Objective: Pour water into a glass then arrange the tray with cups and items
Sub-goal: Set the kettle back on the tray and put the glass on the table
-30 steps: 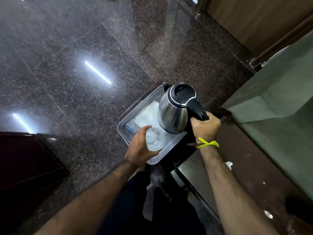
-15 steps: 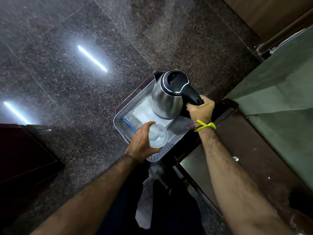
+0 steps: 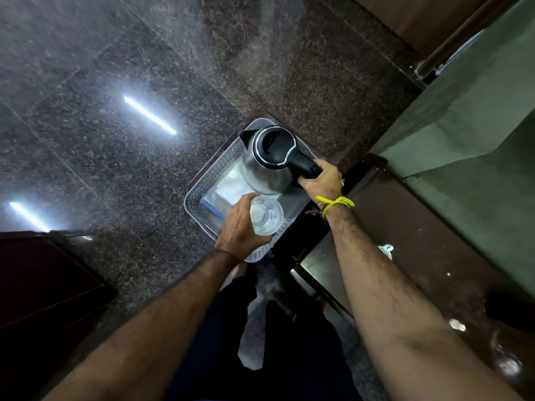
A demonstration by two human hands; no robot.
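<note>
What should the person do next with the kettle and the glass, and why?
Probably set the kettle down on the tray. The right hand holds its handle, the kettle looks upright, and its spout points away from the glass gripped by the left hand. No water is pouring.

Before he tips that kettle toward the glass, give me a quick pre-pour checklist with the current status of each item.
1. Kettle gripped by its handle in the right hand: ok.
2. Glass held in the left hand, mouth up: ok.
3. Glass over the tray, so spills would land there: ok.
4. Spout lined up with the glass: not ok; the spout points away, toward the tray's far corner.
5. Kettle lid closed: ok, it looks seated.
6. Water level in the kettle: cannot tell.
</note>
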